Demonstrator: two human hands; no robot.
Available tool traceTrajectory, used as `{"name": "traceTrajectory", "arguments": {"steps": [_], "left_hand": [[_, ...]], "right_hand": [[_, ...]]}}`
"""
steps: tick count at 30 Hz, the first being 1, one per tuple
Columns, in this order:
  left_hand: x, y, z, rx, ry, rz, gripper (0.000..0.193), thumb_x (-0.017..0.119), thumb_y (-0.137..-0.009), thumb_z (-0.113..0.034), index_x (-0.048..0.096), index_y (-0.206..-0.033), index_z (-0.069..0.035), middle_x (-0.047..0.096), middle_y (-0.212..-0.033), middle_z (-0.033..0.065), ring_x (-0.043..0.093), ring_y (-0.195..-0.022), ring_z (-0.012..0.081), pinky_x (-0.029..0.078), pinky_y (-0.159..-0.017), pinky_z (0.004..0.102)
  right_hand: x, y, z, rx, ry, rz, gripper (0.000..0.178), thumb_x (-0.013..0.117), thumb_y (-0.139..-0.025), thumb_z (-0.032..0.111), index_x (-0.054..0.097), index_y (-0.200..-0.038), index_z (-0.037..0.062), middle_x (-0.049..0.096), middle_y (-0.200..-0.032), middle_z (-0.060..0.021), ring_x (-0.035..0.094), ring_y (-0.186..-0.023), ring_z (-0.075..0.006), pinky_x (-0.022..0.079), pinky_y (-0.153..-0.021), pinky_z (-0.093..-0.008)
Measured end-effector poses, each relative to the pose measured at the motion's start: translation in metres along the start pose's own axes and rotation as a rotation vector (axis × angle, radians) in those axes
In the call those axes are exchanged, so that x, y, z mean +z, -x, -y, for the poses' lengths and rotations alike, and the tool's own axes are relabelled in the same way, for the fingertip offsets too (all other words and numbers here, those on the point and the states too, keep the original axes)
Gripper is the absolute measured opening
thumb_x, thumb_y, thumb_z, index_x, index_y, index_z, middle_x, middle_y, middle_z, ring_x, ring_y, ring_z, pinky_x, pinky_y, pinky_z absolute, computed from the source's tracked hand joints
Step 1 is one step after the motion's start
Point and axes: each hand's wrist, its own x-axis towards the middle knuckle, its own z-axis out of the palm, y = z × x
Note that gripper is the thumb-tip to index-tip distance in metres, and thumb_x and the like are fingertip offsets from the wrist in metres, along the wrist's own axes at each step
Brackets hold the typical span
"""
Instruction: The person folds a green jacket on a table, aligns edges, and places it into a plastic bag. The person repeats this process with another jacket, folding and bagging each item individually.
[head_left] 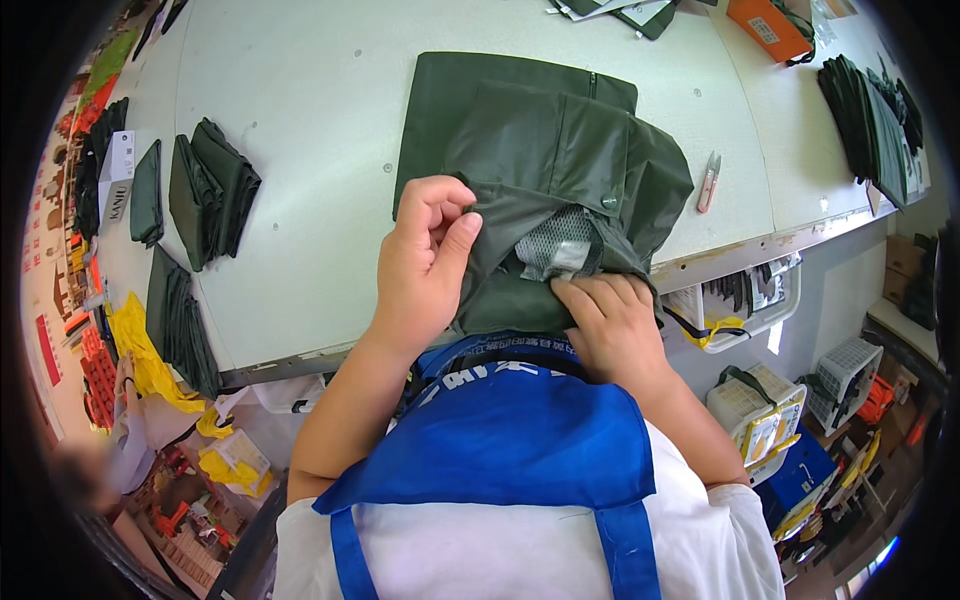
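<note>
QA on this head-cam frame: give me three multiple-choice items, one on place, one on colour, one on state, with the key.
1. Where do the thread snips lie?
A. On the table, to the person's right of the garment
B. In the left hand
C. On the floor

2. What colour is the garment in hand?
A. Orange
B. Dark green
C. White

3. How does the left hand stand to the garment?
A. Flat on bare table, apart from it
B. Pinching its edge between thumb and fingers
C. Out of view

Key: 1 A, the snips rest on the tabletop beside the cloth. 2 B, the cloth is dark green. 3 B, thumb and fingers close on the fabric edge, while the right hand presses the grey mesh lining.
</note>
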Motion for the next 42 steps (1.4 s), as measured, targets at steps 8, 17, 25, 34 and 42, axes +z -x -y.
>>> {"name": "traceTrajectory", "arguments": {"steps": [8, 17, 25, 34, 42], "left_hand": [[-0.004, 0.037, -0.025, -0.112, -0.375, 0.142, 0.076, 0.067, -0.077, -0.001, 0.03, -0.142, -0.009, 0.039, -0.131, 0.0136, 0.056, -0.104, 0.0218, 0.048, -0.088, 0.0324], [-0.001, 0.045, -0.017, -0.503, 0.31, -0.008, 0.061, 0.052, -0.083, 0.008, 0.027, -0.137, -0.007, 0.047, -0.13, 0.0171, 0.057, -0.107, 0.0176, 0.049, -0.088, 0.029], [-0.005, 0.05, -0.009, -0.435, 0.335, -0.006, 0.043, 0.049, -0.088, 0.006, 0.031, -0.125, -0.006, 0.056, -0.121, 0.0154, 0.054, -0.099, 0.0128, 0.043, -0.086, 0.0265], [-0.013, 0.066, -0.005, 0.179, -0.678, 0.174, 0.016, 0.061, -0.079, 0.0, 0.059, -0.094, -0.004, 0.057, -0.103, 0.0129, 0.057, -0.091, 0.0251, 0.047, -0.075, 0.0349], [-0.015, 0.017, 0.005, 0.001, -0.445, 0.061, 0.036, 0.065, -0.085, -0.022, 0.055, -0.116, -0.005, 0.062, -0.099, 0.0111, 0.059, -0.092, 0.024, 0.048, -0.078, 0.0348]], "right_hand": [[0.004, 0.017, 0.008, -0.153, 0.014, -0.245, 0.022, 0.061, -0.07, 0.017, 0.067, -0.091, 0.0113, 0.057, -0.083, 0.0015, 0.055, -0.08, -0.017, 0.038, -0.087, -0.0438], [-0.035, 0.028, 0.019, 0.156, -0.086, -0.092, 0.062, 0.081, -0.066, 0.022, 0.056, -0.118, -0.0008, 0.037, -0.138, -0.0285, 0.043, -0.121, -0.0451, 0.04, -0.098, -0.0463], [-0.038, 0.038, -0.012, 0.45, -0.154, -0.231, 0.054, 0.075, -0.072, 0.008, 0.053, -0.121, 0.0013, 0.053, -0.111, -0.0178, 0.055, -0.098, -0.0313, 0.047, -0.081, -0.0373], [-0.039, 0.029, -0.034, 0.042, -0.287, 0.163, 0.024, 0.069, -0.074, 0.006, 0.067, -0.097, 0.0032, 0.063, -0.083, -0.0097, 0.061, -0.083, -0.029, 0.048, -0.079, -0.0397], [0.019, -0.071, -0.096, 0.57, -0.071, -0.362, 0.051, 0.051, -0.095, 0.033, 0.043, -0.133, -0.0006, 0.046, -0.132, -0.026, 0.046, -0.12, -0.0432, 0.04, -0.098, -0.0477]]}}
